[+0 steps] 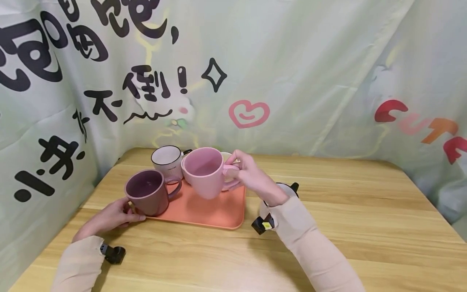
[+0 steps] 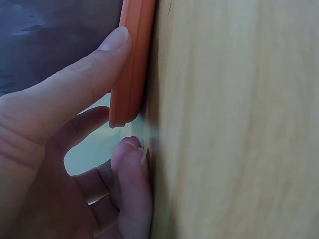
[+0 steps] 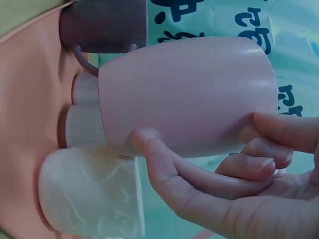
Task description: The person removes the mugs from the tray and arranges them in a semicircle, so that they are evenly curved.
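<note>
By its handle, my right hand (image 1: 253, 174) holds a pink mug (image 1: 206, 180) over the orange tray (image 1: 213, 213), its opening facing up. At the tray's front left corner is my left hand (image 1: 111, 217). In the left wrist view its thumb (image 2: 75, 82) presses along the tray rim (image 2: 130, 74), with the index finger at the corner and the other fingers curled beside it. Close to this hand, a dark purple mug (image 1: 147, 194) stands on the tray. A white embossed cup (image 3: 92, 194) on the tray is partly hidden behind the pink mug in the head view.
At the tray's back left stands a white mug with a dark rim (image 1: 168, 162). Another dark-rimmed white mug (image 1: 263, 209) stands right of the tray, partly covered by my right forearm. A printed cloth (image 1: 292, 81) hangs behind the wooden table (image 1: 346, 211).
</note>
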{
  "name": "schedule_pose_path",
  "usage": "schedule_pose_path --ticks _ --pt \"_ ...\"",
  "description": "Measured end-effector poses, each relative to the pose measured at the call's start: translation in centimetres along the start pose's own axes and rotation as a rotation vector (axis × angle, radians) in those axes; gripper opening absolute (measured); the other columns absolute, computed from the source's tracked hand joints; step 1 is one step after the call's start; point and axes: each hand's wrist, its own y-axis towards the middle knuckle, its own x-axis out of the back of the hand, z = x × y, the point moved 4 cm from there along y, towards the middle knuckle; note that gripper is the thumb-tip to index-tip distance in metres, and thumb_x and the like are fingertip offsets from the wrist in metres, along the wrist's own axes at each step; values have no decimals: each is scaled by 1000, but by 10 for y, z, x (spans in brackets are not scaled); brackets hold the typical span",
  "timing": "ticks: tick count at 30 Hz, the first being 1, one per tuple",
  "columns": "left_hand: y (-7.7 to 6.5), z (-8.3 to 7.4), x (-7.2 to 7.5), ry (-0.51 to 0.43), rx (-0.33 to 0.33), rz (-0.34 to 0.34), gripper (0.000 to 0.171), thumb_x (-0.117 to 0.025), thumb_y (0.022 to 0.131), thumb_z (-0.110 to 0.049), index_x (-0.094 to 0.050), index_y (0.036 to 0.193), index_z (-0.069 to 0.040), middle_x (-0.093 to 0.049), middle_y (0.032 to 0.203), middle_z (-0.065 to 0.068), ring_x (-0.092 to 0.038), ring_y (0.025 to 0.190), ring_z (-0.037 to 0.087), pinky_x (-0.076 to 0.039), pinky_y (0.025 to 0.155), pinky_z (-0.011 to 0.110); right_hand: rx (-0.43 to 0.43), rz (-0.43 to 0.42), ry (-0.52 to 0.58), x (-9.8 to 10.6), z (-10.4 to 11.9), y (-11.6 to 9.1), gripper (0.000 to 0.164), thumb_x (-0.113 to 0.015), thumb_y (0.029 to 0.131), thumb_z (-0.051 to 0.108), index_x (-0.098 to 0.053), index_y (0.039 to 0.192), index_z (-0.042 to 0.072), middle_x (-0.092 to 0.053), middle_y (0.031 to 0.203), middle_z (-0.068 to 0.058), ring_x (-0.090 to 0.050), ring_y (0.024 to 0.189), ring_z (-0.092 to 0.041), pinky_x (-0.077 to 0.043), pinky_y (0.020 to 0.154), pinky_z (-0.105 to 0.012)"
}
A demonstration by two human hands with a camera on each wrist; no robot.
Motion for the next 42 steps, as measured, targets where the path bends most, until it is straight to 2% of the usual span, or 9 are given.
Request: schedule_pose_path --ticks 4,10,17,23,29,34,42 --pt "1 -1 1 6 1 -2 51 -82 88 -20 -50 117 7 -46 76 4 -50 61 18 -45 55 27 4 -21 1 10 6 -6 12 -56 99 -4 -46 105 -3 -69 92 -19 -71 88 -48 -59 74 -49" --pt "0 -3 0 2 -2 0 51 -82 88 -20 -51 117 6 -46 76 5 -50 63 19 -44 56 27 30 -52 -28 24 11 -13 13 -58 98 -4 -47 105 -4 -68 84 -17 -73 86 -42 -59 75 -48" --pt "-1 -1 -1 -21 -1 4 51 -83 87 -20 -51 116 7 -46 76 5 -50 61 19 -45 54 27 52 -84 -41 38 16 -18 11 -58 99 -4 -47 103 -3 -72 97 -17 -73 89 -42 -59 76 -47" --pt "0 0 -1 -33 3 3 51 -83 87 -19 -50 117 7 -46 75 5 -50 61 18 -44 54 27 57 -105 -60 50 17 -22 11 -58 99 -3 -48 102 -3 -71 93 -11 -73 89 -39 -58 80 -48" --pt "0 0 0 -35 15 1 53 -83 87 -20 -49 119 7 -45 76 5 -50 61 19 -45 54 27 63 -112 -55 60 17 -26 11 -57 99 -3 -47 103 -4 -71 98 -13 -73 91 -40 -59 79 -45" --pt "1 -1 0 -18 -2 0 52 -83 87 -20 -51 118 7 -46 76 5 -50 62 20 -45 55 27 60 -115 -50 70 15 -30 11 -56 101 -3 -46 104 -5 -71 101 -16 -72 92 -43 -58 80 -46" --pt "-1 0 -1 -48 29 -3 51 -83 87 -20 -49 116 6 -45 75 5 -50 62 18 -45 55 27 46 -135 -90 88 10 -36 13 -57 101 1 -46 106 -5 -70 95 -11 -73 91 -38 -58 81 -45"
